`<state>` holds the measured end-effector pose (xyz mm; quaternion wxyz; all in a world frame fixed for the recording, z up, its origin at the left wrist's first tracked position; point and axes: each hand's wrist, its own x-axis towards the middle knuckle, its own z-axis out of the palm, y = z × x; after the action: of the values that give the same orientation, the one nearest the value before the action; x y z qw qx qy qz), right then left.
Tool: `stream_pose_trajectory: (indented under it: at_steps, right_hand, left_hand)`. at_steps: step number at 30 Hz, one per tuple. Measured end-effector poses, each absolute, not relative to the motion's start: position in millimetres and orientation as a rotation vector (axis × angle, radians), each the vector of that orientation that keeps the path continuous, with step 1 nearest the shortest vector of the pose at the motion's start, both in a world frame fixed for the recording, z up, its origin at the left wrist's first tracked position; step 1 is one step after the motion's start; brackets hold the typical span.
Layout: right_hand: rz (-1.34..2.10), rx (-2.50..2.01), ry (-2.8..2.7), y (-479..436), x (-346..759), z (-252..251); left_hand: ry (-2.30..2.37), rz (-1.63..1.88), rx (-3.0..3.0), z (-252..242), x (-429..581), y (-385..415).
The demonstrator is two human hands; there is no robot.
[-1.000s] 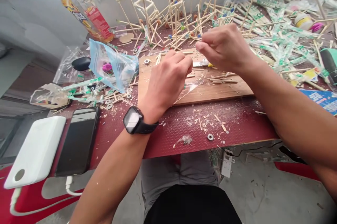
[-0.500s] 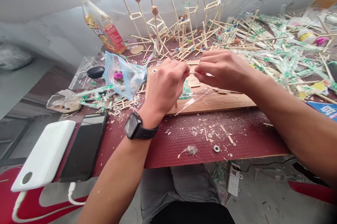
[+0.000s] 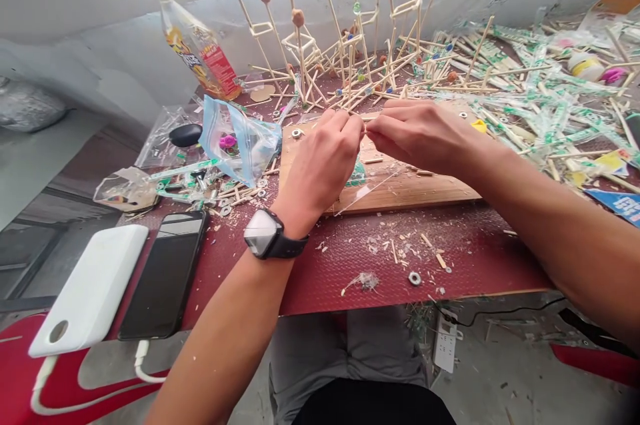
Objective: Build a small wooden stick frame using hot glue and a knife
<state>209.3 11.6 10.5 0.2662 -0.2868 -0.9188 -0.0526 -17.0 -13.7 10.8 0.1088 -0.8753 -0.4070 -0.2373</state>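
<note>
My left hand (image 3: 323, 162), with a black watch on its wrist, and my right hand (image 3: 417, 133) meet fingertip to fingertip above a wooden board (image 3: 400, 188). Both pinch the ends of a thin wooden stick (image 3: 369, 120) held between them. A clear plastic wrapper (image 3: 367, 188) with green print lies on the board under my hands. Behind them stands a structure of sticks and beads (image 3: 350, 45).
A blue zip bag (image 3: 235, 142) and a tilted drink bottle (image 3: 197, 45) sit at the left. A black phone (image 3: 165, 275) and white power bank (image 3: 90, 288) lie at the near left. Heaped wrappers and sticks (image 3: 540, 92) cover the right. Shavings and a nut (image 3: 415, 278) litter the red mat.
The view has tilted upward, so more of the stick structure shows. My hands came closer together until their fingertips meet on the stick.
</note>
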Motion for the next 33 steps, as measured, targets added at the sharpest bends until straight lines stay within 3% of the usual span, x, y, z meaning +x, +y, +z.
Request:
stream_pose_trajectory:
  at_steps: [5,10,24,33]
  right_hand:
    - [-0.351,-0.864,-2.528,10,204,6]
    - [-0.592,-1.365,-2.645,-5,182,14]
    - [-0.515,-1.583,-2.641,-29,164,28]
    - [-0.345,-1.679,-2.536,-40,150,33]
  left_hand:
    - [-1.231,-0.753,-2.619,8,-18,-9]
    - [-1.502,-0.665,-2.667,10,-10,-6]
    - [-1.818,-0.447,-2.5,22,11,-25]
    - [-1.922,-0.568,-2.531,26,10,-29]
